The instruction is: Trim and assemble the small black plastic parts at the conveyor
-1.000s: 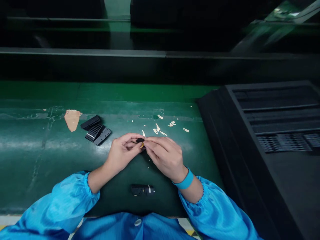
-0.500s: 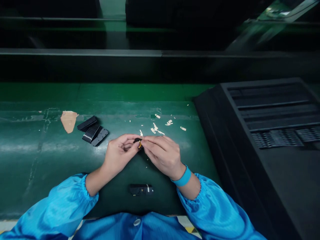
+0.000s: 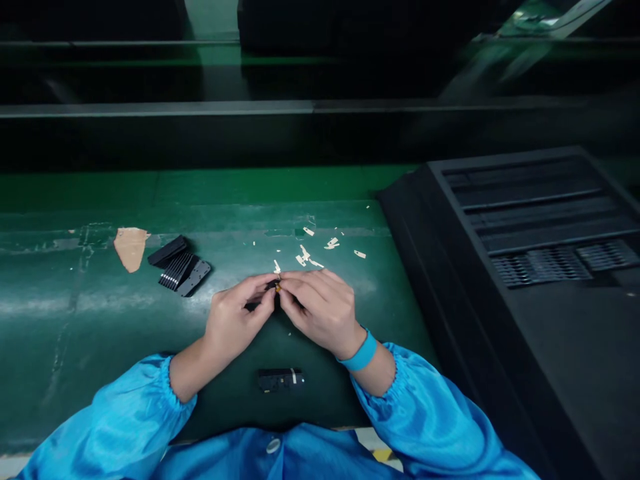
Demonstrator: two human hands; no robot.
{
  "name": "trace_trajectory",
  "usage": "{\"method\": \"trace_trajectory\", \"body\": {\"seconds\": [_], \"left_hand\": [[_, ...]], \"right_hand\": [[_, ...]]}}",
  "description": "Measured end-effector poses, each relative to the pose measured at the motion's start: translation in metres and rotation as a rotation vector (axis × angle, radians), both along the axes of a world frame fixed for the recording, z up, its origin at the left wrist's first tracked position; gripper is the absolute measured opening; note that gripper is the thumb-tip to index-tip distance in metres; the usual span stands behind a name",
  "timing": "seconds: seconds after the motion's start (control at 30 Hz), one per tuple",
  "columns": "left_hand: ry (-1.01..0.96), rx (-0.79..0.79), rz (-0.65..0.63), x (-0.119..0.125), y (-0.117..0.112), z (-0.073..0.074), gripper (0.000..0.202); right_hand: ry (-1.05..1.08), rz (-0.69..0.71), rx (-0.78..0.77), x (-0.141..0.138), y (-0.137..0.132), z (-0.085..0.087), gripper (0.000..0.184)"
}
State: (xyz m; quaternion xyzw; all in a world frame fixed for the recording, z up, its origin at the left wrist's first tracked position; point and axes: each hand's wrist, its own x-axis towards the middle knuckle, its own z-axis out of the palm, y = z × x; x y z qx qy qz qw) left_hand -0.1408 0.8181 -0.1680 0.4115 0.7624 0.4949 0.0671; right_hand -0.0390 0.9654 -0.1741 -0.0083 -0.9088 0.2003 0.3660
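Note:
Over the middle of the green work surface (image 3: 100,320), my left hand (image 3: 234,322) and my right hand (image 3: 317,309) meet fingertip to fingertip. Both pinch a small black part (image 3: 271,287) with a tiny yellow-orange bit at its end; most of it is hidden by the fingers. Close to my body, between my forearms, a small black oblong part (image 3: 281,380) with a white mark lies flat. Both arms wear blue sleeves, and a blue band circles my right wrist.
A fanned stack of thin black parts (image 3: 179,265) lies at left, beside a tan patch (image 3: 130,247) on the surface. Several small pale scraps (image 3: 313,250) lie scattered beyond my hands. A large black slotted tray (image 3: 540,267) fills the right side. A dark rail runs across behind.
My hands have stayed pinched together on the small part, with the fingers shifting slightly. The view has drifted a little to the right and down.

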Motion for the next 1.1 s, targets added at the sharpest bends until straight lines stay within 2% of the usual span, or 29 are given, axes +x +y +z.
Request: {"method": "trace_trajectory", "body": {"seconds": [0.17, 0.4, 0.53, 0.63, 0.73, 0.87, 0.93, 1.0, 1.1], "left_hand": [[0.136, -0.016, 0.015, 0.0, 0.001, 0.001, 0.022], [0.486, -0.031, -0.022, -0.001, -0.001, -0.006, 0.021], [0.523, -0.04, -0.037, -0.003, -0.001, -0.009, 0.023], [0.482, -0.023, -0.055, -0.003, -0.001, -0.009, 0.024], [0.329, -0.009, -0.045, -0.003, 0.0, -0.008, 0.023], [-0.164, 0.008, 0.004, -0.004, 0.002, -0.006, 0.022], [-0.454, 0.045, 0.005, -0.005, 0.004, -0.004, 0.024], [-0.667, 0.077, 0.007, -0.007, 0.007, -0.001, 0.025], [-0.793, 0.09, 0.044, -0.009, 0.009, 0.003, 0.026]], "right_hand": [[-0.041, -0.031, 0.057, 0.002, -0.003, 0.003, 0.009], [-0.075, -0.067, -0.008, 0.004, -0.008, 0.003, 0.01], [-0.08, -0.064, -0.07, 0.005, -0.008, 0.003, 0.012], [-0.081, -0.025, -0.029, 0.009, -0.006, 0.003, 0.015], [-0.079, -0.037, 0.067, 0.012, -0.005, 0.005, 0.024], [-0.127, -0.155, 0.118, 0.01, -0.004, 0.01, 0.042], [-0.15, -0.172, -0.015, 0.007, -0.003, 0.01, 0.041], [-0.164, -0.145, -0.236, 0.005, -0.003, 0.008, 0.034], [-0.157, -0.102, -0.465, 0.005, -0.005, 0.004, 0.026]]}}
